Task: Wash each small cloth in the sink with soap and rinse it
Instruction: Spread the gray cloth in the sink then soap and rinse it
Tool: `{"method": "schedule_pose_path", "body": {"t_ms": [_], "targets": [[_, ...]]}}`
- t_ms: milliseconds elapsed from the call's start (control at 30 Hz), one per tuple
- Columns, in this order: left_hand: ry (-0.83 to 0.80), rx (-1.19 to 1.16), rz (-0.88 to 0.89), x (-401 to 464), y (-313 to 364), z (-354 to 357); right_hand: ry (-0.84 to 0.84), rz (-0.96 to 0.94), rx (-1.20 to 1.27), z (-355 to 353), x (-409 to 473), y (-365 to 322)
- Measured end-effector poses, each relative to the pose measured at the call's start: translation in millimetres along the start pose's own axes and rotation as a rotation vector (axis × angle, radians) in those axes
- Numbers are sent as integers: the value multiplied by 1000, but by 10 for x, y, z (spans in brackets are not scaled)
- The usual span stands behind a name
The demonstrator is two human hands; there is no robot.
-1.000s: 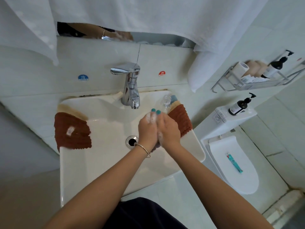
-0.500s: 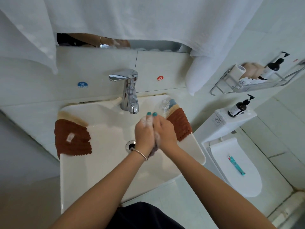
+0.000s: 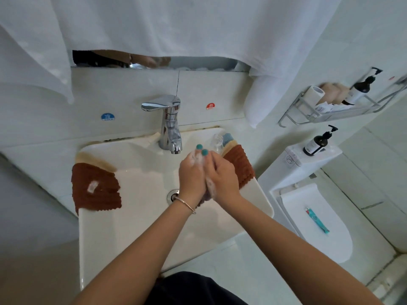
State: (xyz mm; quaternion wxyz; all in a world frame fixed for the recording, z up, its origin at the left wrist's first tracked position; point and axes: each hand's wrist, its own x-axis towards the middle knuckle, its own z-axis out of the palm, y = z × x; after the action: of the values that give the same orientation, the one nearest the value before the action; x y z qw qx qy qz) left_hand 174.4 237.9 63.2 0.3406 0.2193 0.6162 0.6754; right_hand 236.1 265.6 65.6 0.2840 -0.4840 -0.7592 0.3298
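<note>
Soapy lather coats both palms, pressed together over the sink (image 3: pixel 105 238) so suds fall into the basin. The left hand (image 3: pixel 192 176) and right hand (image 3: pixel 223 176) have their fingers curled round a small cloth (image 3: pixel 206 198), mostly hidden between them. Beyond, at twelve o'clock, the tap (image 3: pixel 169 126) looks dry. Brown cloths wait on the rim at nine (image 3: pixel 95 188) and two o'clock (image 3: pixel 241 164), probably sorted.
</note>
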Motion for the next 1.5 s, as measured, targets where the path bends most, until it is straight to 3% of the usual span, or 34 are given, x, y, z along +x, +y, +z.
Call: {"method": "schedule_pose_path", "body": {"t_ms": [67,233,333,467,567,733,833,967,1100,1200,1333,1500], "targets": [[-80,42,55,-80,-8,45,67,85,25,-39,80,40],[-7,-51,18,51,-14,-11,-5,-85,-68,-46,-89,-29],[-53,-26,54,-10,11,98,92,87,0,-77,96,-21],[4,-84,39,67,3,108,14,-24,-72,-75,-1,-3],[-95,8,99,-34,-61,200,80,150,-13,-145,163,64],[-15,-57,13,64,-56,176,41,-37,-48,-106,-20,99],[-118,9,65,-59,-73,252,141,132,68,-99,146,214],[-16,-94,-7,109,-36,199,55,57,62,-44,47,149],[-104,12,77,41,-99,237,133,177,90,-75,182,135],[-7,-61,7,167,-72,177,92,55,32,-10,31,89],[-87,-4,43,64,-129,193,118,170,49,-38,165,130],[-33,-87,-12,139,-127,118,58,12,-88,1,26,127]]}}
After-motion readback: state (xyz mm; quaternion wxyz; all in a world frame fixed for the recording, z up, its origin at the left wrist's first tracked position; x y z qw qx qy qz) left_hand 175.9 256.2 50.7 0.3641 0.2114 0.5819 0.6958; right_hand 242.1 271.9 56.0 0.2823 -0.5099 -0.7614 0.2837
